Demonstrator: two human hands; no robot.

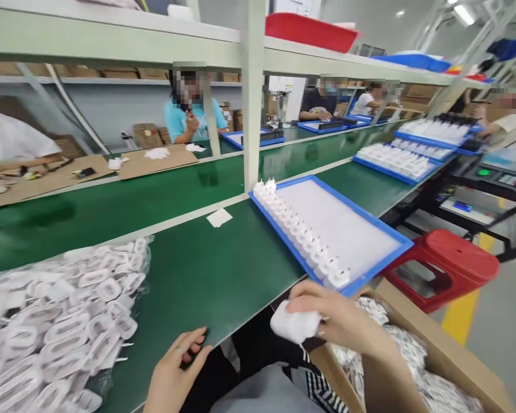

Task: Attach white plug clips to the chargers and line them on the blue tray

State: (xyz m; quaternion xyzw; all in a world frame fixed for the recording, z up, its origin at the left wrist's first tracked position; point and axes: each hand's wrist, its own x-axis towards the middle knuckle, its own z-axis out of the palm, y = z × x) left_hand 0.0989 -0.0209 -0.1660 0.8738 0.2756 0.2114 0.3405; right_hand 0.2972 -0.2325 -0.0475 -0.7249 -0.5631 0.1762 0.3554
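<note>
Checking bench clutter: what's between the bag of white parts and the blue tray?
In the head view, only a small white paper slip lies on the green mat between the bag of white parts and the blue tray.

Bright, even overhead factory light, soft shadows, wide-angle stretch at edges, slight motion blur throughout.

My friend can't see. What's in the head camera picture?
A right hand holds white plugs over a box, near a blue tray with one row of plugs. The left hand rests on the green table's edge.
</note>
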